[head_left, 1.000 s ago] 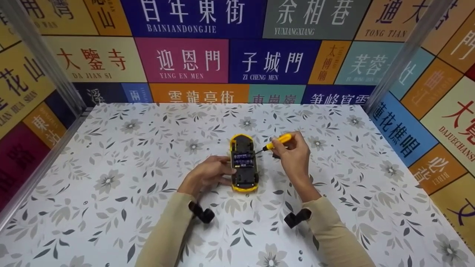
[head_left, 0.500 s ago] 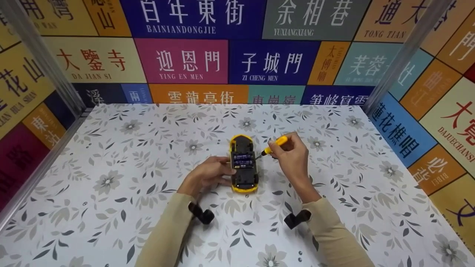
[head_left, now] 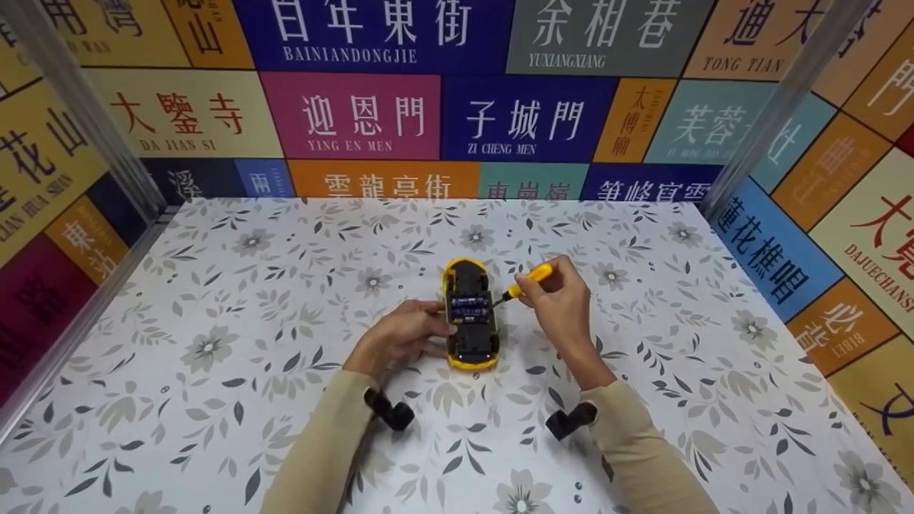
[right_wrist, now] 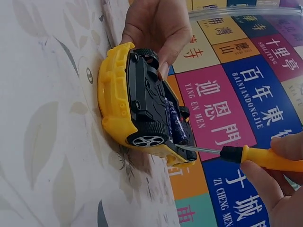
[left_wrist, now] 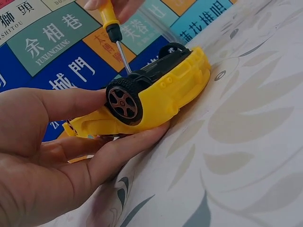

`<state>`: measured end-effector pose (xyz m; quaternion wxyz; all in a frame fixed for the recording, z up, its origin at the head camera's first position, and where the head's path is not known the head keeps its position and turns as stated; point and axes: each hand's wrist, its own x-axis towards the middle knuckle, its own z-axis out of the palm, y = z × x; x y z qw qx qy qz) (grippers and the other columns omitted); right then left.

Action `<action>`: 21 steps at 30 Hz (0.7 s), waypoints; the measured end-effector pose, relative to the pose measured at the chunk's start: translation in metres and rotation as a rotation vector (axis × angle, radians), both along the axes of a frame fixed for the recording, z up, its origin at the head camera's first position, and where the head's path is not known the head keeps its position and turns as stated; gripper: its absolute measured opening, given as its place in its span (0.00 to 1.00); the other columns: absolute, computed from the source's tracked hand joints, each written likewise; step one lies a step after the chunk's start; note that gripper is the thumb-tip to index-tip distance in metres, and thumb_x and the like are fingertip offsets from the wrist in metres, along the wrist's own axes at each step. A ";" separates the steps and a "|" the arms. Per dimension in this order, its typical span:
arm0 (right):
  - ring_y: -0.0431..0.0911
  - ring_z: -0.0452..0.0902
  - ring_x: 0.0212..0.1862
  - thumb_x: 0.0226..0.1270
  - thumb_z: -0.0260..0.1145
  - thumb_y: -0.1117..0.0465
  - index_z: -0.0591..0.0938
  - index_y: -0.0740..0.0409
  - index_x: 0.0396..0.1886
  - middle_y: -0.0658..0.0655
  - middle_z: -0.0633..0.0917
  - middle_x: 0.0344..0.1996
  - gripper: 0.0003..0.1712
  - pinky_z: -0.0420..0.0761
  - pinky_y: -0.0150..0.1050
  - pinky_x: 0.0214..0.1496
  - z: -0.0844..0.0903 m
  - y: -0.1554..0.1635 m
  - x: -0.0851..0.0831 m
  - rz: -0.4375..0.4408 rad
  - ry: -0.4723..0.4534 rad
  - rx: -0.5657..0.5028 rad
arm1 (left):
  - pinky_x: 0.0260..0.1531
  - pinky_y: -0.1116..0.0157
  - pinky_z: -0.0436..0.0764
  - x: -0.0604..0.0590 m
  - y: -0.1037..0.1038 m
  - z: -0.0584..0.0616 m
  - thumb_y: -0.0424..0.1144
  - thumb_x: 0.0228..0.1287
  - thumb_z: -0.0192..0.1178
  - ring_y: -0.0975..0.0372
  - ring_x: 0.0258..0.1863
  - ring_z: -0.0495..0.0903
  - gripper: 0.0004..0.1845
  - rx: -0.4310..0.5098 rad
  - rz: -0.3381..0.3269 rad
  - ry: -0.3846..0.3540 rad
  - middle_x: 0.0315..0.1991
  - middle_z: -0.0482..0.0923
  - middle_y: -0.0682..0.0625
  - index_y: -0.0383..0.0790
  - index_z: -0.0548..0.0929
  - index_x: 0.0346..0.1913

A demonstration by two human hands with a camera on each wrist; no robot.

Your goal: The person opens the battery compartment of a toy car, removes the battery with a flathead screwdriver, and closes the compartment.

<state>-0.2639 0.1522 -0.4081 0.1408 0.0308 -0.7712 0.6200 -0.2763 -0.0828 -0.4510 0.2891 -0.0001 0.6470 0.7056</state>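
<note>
A yellow toy car (head_left: 472,343) lies wheels up, its black underside facing me. Two blue batteries (head_left: 468,311) sit in its uncovered middle compartment. My left hand (head_left: 401,333) holds the car from the left; in the left wrist view the thumb is against a wheel (left_wrist: 124,101) and fingers lie under the body. A yellow-handled screwdriver (head_left: 534,278) is gripped in my right hand (head_left: 565,303), right of the car. Its metal shaft (right_wrist: 201,150) slants down to the compartment's right edge beside the batteries, as the right wrist view shows. Whether the tip presses there, I cannot tell.
A white cloth with grey flowers and leaves covers the table (head_left: 207,350). Panels with large lettering (head_left: 350,118) stand behind and at both sides. Black camera mounts (head_left: 571,421) are strapped to both wrists, below the beige sleeves.
The screwdriver's tip has shifted slightly toward me along the car's right edge, and my right hand has moved a little with it. The car and left hand stay put.
</note>
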 end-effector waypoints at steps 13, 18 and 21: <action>0.42 0.85 0.38 0.75 0.59 0.65 0.70 0.57 0.49 0.61 0.78 0.53 0.08 0.89 0.33 0.50 -0.023 0.037 -0.031 -0.013 -0.571 -0.671 | 0.55 0.52 0.87 0.000 -0.001 -0.001 0.23 0.64 0.55 0.46 0.56 0.83 0.30 0.037 -0.030 -0.003 0.63 0.76 0.32 0.28 0.67 0.71; 0.42 0.85 0.38 0.75 0.59 0.65 0.70 0.57 0.48 0.56 0.79 0.46 0.08 0.88 0.33 0.50 -0.014 0.043 -0.031 -0.004 -0.525 -0.680 | 0.53 0.53 0.87 -0.001 -0.001 0.001 0.23 0.64 0.55 0.47 0.54 0.84 0.31 0.027 -0.022 -0.009 0.62 0.77 0.32 0.27 0.66 0.71; 0.41 0.83 0.40 0.75 0.59 0.65 0.70 0.59 0.49 0.54 0.77 0.45 0.09 0.88 0.33 0.51 -0.008 0.041 -0.027 0.019 -0.464 -0.598 | 0.52 0.53 0.88 -0.001 -0.001 0.002 0.23 0.64 0.55 0.47 0.54 0.84 0.31 0.019 -0.016 -0.017 0.62 0.77 0.32 0.27 0.65 0.71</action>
